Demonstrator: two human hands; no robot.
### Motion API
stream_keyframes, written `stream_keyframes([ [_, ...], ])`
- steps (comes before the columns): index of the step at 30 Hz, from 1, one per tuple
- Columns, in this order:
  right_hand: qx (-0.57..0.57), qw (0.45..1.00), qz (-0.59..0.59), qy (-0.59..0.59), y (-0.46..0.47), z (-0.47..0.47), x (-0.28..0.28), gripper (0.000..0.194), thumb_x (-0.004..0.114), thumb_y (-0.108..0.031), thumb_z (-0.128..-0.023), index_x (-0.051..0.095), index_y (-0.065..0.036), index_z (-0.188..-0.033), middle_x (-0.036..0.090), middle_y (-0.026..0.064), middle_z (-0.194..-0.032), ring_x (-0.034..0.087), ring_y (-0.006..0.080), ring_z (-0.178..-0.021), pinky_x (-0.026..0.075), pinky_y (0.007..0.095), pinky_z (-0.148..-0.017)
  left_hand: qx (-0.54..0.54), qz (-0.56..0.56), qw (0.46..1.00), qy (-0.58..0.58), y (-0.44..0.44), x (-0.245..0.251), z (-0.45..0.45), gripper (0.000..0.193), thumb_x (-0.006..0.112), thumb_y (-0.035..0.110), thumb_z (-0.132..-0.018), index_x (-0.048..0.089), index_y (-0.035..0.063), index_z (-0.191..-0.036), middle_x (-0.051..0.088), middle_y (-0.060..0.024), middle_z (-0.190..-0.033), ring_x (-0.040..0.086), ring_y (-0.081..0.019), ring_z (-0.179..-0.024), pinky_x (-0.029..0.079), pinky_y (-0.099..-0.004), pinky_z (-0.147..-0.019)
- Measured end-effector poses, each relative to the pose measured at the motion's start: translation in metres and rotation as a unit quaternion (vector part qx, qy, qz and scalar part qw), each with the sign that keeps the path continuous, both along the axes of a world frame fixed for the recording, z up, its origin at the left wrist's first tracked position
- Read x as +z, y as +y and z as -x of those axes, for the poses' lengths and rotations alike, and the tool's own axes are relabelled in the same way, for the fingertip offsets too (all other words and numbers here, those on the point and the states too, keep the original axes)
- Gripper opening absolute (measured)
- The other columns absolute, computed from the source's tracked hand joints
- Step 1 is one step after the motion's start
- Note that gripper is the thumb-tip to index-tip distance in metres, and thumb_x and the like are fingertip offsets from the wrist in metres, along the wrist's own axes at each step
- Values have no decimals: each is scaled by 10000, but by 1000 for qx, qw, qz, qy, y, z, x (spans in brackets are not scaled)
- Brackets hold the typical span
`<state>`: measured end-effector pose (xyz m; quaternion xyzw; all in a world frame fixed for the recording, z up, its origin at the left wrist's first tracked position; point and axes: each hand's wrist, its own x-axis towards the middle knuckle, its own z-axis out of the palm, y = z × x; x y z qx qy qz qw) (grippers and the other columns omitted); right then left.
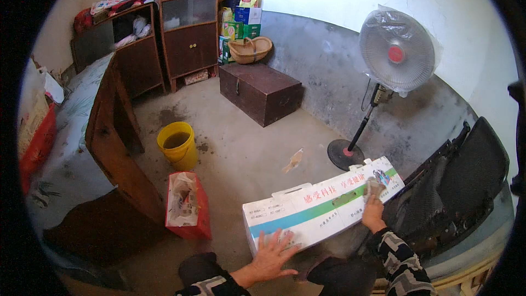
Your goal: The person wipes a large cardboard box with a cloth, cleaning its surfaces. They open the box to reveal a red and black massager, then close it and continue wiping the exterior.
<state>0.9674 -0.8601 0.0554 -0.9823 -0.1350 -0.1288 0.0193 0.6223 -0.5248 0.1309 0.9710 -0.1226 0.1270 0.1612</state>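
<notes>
A long white cardboard box with a blue-green stripe and printed writing lies slanted on the floor before me. My left hand rests on the near left part of its top, fingers spread. Farther right, my right hand presses a greyish-brown cloth against the printed top near the right end. Most of that cloth shows beyond my fingers. Along the box's far edge a white cardboard flap sticks out.
Left of the box stands a red paper bag, with a yellow bucket of murky liquid behind it. A pedestal fan rises past the box's far side. Black folded furniture leans at right. A wooden chest sits by the wall.
</notes>
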Motion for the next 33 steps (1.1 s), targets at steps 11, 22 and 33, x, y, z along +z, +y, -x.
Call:
stream_keyframes([
  [11,365,928,-70,-19,191,181,56,620,521,-55,-872,364,-27,-1472,422,306,-1401,398,484,-1297,283,549,-1117,191,-121,973,53,48,-11,-54,893,583,689,-837,371,131,-1501,225,-197,-1590,126,-432,-1480,62,-675,-1150],
  [22,191,976,-64,87,79,37,64,403,489,-172,-938,483,-122,-1337,405,175,-1453,334,383,-1399,249,632,-1091,224,-143,963,34,44,-16,-65,958,502,790,-802,453,79,-1441,350,-196,-1530,226,-429,-1444,113,-649,-1142],
  [33,-164,970,-179,28,-84,-77,49,359,573,-122,-902,595,-79,-1258,549,175,-1328,514,395,-1220,466,471,-930,228,-164,960,-6,42,-23,-66,903,563,738,-812,467,92,-1435,362,-207,-1525,282,-441,-1419,182,-619,-1133],
])
